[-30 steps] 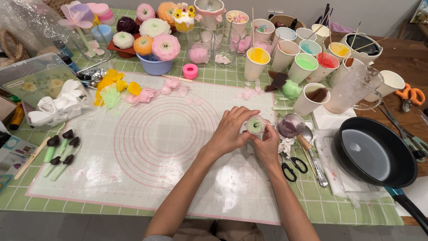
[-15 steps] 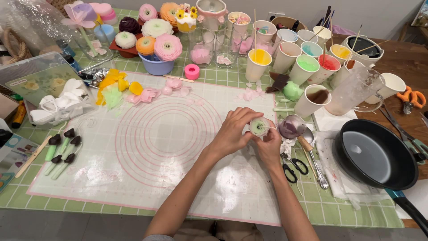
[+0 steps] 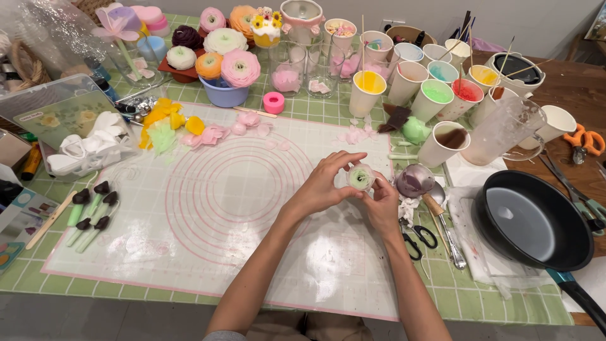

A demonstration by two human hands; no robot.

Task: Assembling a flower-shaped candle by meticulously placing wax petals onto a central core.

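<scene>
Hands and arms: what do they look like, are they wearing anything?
Both forearms are bare, with no sleeves reaching them. The left hand and right hand wear no gloves, and no rings, watch or bracelets show. The fingers are slim with short, plain nails.

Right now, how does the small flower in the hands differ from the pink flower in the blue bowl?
The small flower is pale with a green centre; the pink flower is pink throughout. The small one is smaller, pinched between left hand and right hand; the pink one rests in the blue bowl. Both show layered round petals.
</scene>
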